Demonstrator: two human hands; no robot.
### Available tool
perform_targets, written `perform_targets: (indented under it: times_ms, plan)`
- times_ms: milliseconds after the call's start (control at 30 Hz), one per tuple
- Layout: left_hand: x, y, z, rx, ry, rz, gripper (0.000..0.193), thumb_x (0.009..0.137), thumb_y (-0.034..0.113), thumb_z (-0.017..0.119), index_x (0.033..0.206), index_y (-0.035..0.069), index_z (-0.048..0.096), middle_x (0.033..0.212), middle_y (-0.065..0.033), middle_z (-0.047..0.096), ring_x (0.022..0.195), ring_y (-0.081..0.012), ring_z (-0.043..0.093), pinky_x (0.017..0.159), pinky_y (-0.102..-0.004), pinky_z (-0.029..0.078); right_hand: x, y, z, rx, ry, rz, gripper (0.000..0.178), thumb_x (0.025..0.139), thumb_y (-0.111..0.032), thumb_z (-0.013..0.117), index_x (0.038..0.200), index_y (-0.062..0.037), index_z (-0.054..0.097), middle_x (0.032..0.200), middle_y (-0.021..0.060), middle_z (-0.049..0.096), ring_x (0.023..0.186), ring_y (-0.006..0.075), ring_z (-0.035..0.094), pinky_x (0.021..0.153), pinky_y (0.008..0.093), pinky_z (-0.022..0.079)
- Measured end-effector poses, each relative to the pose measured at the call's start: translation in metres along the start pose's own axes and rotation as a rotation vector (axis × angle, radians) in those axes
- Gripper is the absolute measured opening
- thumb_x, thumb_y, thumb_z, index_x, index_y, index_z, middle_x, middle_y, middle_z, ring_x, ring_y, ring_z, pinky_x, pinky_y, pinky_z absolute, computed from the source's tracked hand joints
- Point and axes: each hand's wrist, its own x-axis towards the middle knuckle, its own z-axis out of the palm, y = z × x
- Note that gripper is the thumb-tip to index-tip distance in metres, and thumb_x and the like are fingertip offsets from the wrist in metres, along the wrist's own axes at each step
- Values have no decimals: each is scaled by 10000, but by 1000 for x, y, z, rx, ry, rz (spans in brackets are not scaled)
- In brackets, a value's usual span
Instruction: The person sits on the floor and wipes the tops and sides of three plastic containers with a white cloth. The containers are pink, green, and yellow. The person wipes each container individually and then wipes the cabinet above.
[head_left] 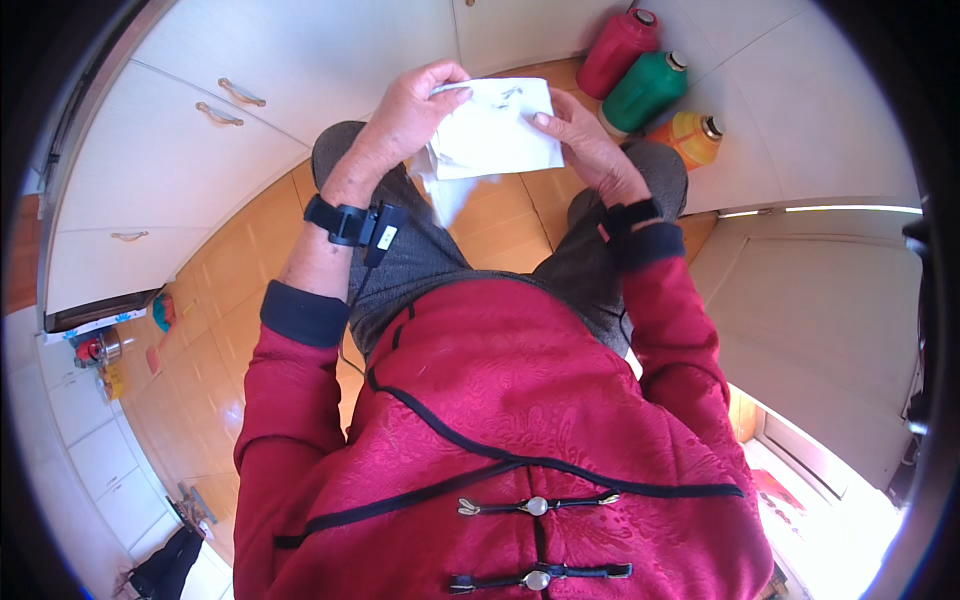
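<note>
A folded white cloth with a small dark mark near its top edge is stretched between my two hands, above my knees. My left hand pinches its upper left corner between thumb and fingers. At the right edge, my right hand grips it with the thumb lying on the front face. A loose, slightly blurred flap hangs below the folded part on the left. Whether the material is fabric or soft paper is hard to make out. The fingers behind it are partly hidden.
White cabinets with metal handles stand ahead and to the left. A red thermos flask, a green one and an orange one stand at the far right on the tan tiled floor. A pale door is at the right.
</note>
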Motion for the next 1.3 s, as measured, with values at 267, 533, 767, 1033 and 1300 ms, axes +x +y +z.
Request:
perform_targets:
  times_ms: [267,533,767,1033,1300]
  plan:
    - [11,-2,-21,9,-124,59,117,913,156,610,1004,91,640,858,45,620,838,-38,573,760,-216,496,16,5,-10,-191,-31,-6,318,812,-190,730,1073,-64,599,996,4,641,898,105,557,826,263,429]
    - [1,-5,-5,84,-9,40,160,888,132,638,1036,70,645,890,27,639,857,-70,586,781,-223,483,-2,16,-3,21,170,40,343,892,-328,637,1133,-107,533,1084,15,600,1013,132,551,932,323,394]
    - [-20,8,10,304,-106,348,157,834,15,625,969,85,664,888,-31,608,835,-158,610,758,-253,505,-19,14,-10,466,-150,208,578,921,-477,528,1295,-40,480,1272,83,558,1200,199,508,1042,399,349]
    - [-47,0,16,7,151,233,476,820,261,691,1235,84,543,1264,-87,527,1181,-216,501,1011,-363,401,-39,5,7,10,55,30,461,928,-330,578,1250,-4,530,1137,39,613,1065,128,548,967,289,402]
    - [-44,-30,43,-917,36,-203,1056,763,496,727,1460,0,107,1437,-203,315,1352,-280,303,1099,-411,294,-50,-7,15,-156,15,-139,380,938,-304,571,1178,-12,605,1080,-3,631,991,90,529,923,265,392]
